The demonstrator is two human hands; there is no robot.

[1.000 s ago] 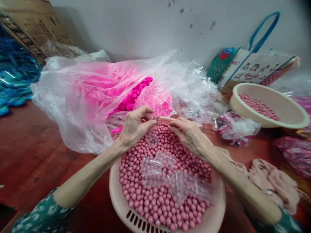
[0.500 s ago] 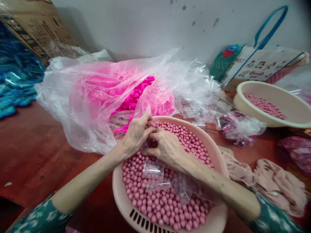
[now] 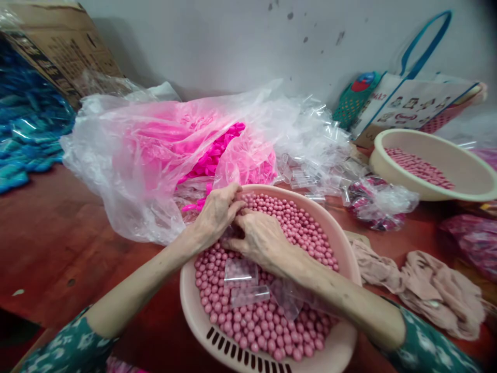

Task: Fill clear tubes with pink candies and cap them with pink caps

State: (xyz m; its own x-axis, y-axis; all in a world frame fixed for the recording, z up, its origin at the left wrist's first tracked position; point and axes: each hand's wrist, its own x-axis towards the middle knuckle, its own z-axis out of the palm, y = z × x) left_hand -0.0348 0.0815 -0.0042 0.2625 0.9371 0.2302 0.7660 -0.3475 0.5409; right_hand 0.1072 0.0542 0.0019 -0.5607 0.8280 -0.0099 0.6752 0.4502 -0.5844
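A pale pink basket (image 3: pixel 187 305) with slots along its near side holds many round pink beads (image 3: pixel 248 326). My left hand (image 3: pixel 217 212) is over its far left part, fingers bent and pressed together. My right hand (image 3: pixel 260 235) meets it there, fingers curled down among the beads. Both hands look closed; what lies between their fingertips is hidden. On the beads below my right hand rest a clear plastic tube (image 3: pixel 241 272) and another clear tube (image 3: pixel 250 296). More clear plastic (image 3: pixel 286 300) shows partly under my right forearm.
Behind the basket lies a big clear bag (image 3: pixel 155 134) of bright pink pieces. Right of it are loose clear tubes (image 3: pixel 306 178), a knotted bag (image 3: pixel 382 204), a cream bowl (image 3: pixel 469 173) of pink beads and a crumpled cloth (image 3: pixel 442 295). Blue bagged pieces (image 3: pixel 27 140) lie far left.
The view has shifted slightly. Both hands stay together over the same part of the basket, with the right fingers moved a little left and closer to the left hand.
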